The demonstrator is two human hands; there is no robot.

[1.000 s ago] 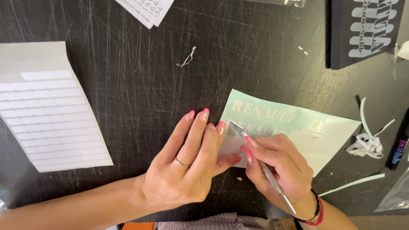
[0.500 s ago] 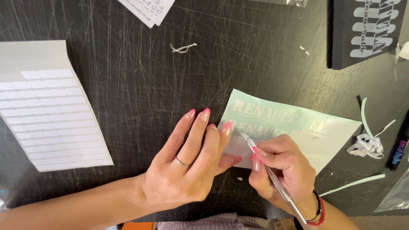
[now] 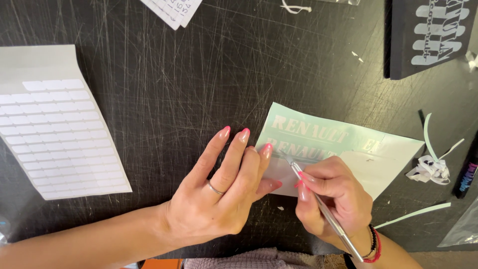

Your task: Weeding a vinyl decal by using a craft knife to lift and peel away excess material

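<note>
A pale green vinyl sticker sheet (image 3: pixel 378 154) with cut lettering lies on the scratched black mat (image 3: pixel 209 89). My left hand (image 3: pixel 224 189) rests flat, its fingertips pressing the sheet's left edge. My right hand (image 3: pixel 333 199) grips a thin metal craft knife (image 3: pixel 321 206) like a pen. The blade tip touches the sheet just right of my left fingertips, at the lower row of letters. A ring sits on my left hand, and bracelets circle my right wrist.
A white sheet of small rectangular labels (image 3: pixel 55 129) lies at the left. Curled vinyl scraps (image 3: pixel 430 167) and a thin strip (image 3: pixel 413 215) lie to the right. A black card with pale lettering (image 3: pixel 430 35) sits top right. A marker (image 3: pixel 467 174) lies at the right edge.
A small vinyl scrap slid up the mat toward the top edge. My right hand shifted slightly down and right with the knife. My left hand stayed pressed on the sheet.
</note>
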